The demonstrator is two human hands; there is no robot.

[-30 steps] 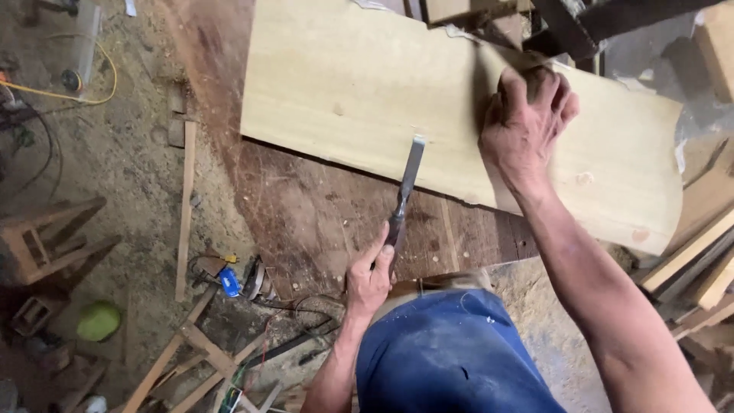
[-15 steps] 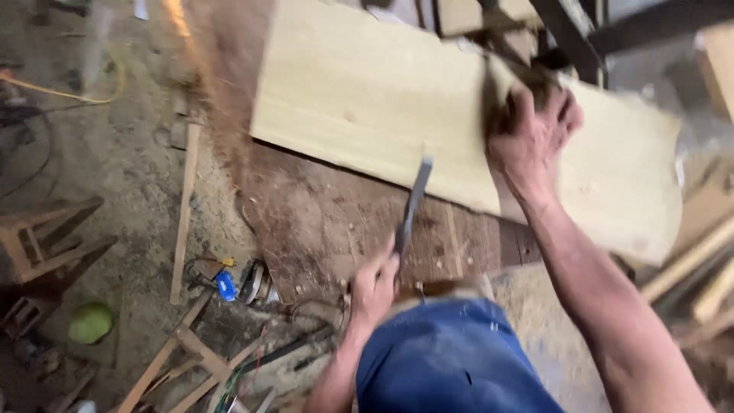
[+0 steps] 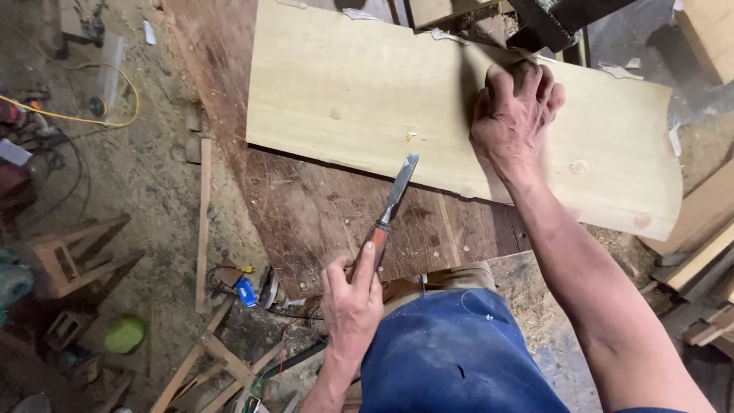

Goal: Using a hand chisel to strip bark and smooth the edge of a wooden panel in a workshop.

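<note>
A pale wooden board [image 3: 359,99] lies slantwise across a dark, scratched workbench top [image 3: 321,214], its near long edge running from mid-left down toward the right, where the rounded end overhangs the bench. In front of that edge a strip of bare bench stays open, reaching to the bench's own near edge just above the person's blue shorts [image 3: 451,352]. To the left the bench ends at a sawdust floor, which offers room but is littered: a loose wooden slat [image 3: 203,222] stands close to the bench side, a yellow cable [image 3: 84,115] loops farther out, a small wooden stool frame [image 3: 65,256] and a green round object [image 3: 124,333] lie lower left. Timber offcuts [image 3: 703,252] crowd the right side, and a dark beam [image 3: 566,19] crosses above the board's far edge.

The right hand [image 3: 516,115] presses down on the board near its far edge, fingers curled, holding nothing else. The left hand [image 3: 352,302] is closed around the reddish handle of a chisel [image 3: 390,203], low over the bench's near edge. The chisel points up and away, its steel blade tip meeting the board's near edge, left of the right wrist.
</note>
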